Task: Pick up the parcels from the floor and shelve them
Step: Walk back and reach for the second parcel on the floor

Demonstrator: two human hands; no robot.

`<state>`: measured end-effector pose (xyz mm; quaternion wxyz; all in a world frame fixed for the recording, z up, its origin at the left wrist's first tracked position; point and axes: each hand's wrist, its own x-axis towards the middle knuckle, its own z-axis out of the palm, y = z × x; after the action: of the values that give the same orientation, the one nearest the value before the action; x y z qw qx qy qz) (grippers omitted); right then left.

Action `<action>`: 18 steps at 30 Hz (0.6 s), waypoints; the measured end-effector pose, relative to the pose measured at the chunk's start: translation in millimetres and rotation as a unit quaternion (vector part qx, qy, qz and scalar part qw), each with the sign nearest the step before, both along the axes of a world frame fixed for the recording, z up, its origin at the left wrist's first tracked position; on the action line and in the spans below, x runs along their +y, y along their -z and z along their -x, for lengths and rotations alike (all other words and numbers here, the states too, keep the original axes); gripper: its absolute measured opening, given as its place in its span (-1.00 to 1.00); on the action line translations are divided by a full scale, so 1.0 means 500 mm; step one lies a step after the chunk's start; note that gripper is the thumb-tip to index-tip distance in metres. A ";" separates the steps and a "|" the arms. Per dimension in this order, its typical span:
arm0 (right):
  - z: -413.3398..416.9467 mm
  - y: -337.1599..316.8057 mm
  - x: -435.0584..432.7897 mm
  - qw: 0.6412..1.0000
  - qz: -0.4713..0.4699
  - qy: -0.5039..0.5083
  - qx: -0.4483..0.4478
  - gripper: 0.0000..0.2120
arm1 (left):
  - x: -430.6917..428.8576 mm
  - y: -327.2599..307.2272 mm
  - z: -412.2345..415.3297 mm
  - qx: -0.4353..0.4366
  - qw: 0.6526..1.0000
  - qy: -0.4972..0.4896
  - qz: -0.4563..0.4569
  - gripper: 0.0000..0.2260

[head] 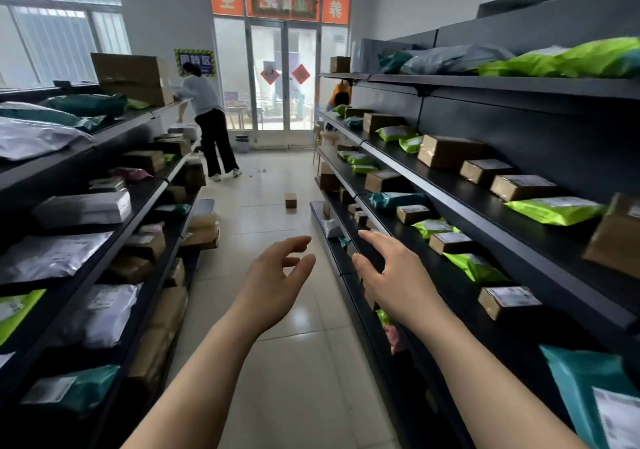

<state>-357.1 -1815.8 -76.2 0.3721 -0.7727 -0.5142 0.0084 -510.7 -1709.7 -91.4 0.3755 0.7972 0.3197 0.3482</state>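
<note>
1. Both hands are out in front and holding nothing: the left hand (277, 275) hangs over the aisle with its fingers loosely curved and spread, and the right hand (388, 275) reaches forward with relaxed fingers, close beside the front edge of the right-hand shelving (519, 251).
2. They're near each other but not touching, palms turned roughly inward. That reads to me like someone walking with arms ready for a two-handed pickup.
3. And there's the target: a small brown parcel (291, 200) standing alone on the tiled floor (294, 362), mid-aisle, well ahead of both hands and close to the foot of the right-hand shelving.
4. The right-hand shelving carries boxes and green mailers (554, 210) in spaced single rows with labels up, so gaps between them look free to take a small box.
5. The left-hand shelving (104, 178) is packed more heavily with grey and white bags.
6. Down the aisle another person (207, 116) works at the left-hand shelving, clear of the parcel's spot.
7. My call: nothing's grasped yet, so the approach to that floor parcel comes first.
</note>
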 end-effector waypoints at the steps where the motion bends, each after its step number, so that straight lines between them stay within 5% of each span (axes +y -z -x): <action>1: -0.014 0.005 0.027 1.000 0.001 -0.006 0.002 -0.54 | 0.024 0.005 -0.010 -0.005 1.000 -0.005 0.003 -0.67; 18: -0.357 0.049 0.494 0.996 0.027 -0.090 -0.003 -0.56 | 0.444 0.051 -0.307 -0.025 0.995 -0.089 0.033 -0.66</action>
<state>-178.7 -1568.7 -100.6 0.3472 -0.7328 -0.5828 0.0533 -357.4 -1487.9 -117.1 0.3769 0.7438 0.3913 0.3894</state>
